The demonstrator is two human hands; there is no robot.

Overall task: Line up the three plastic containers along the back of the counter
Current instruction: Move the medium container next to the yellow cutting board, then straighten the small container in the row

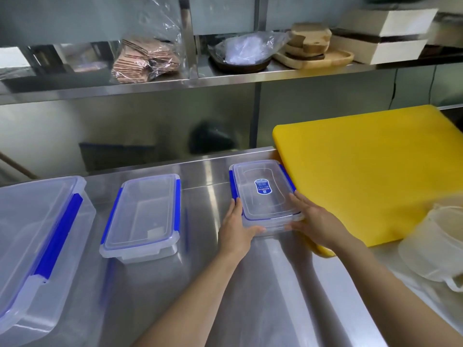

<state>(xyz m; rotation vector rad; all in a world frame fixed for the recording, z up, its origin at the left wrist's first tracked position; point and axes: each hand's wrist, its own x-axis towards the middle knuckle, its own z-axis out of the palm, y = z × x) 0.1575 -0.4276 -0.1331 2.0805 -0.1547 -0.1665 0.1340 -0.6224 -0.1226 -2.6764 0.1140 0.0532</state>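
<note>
We grip the labelled container (265, 196) at far right with left hand (235, 229) and right hand (313, 221); middle container (142, 216) and large container (37, 246) sit nearer, apparently unaligned.

On the counter (225, 284) three containers stand in a row: the largest container (37, 246) at far left, the middle container (142, 216) to its right, the right container (263, 194) near the back edge, touching the cutting board (370, 171) on its right. A pitcher (436, 244) sits before the board. A shelf (150, 85) hangs above, behind.
</note>
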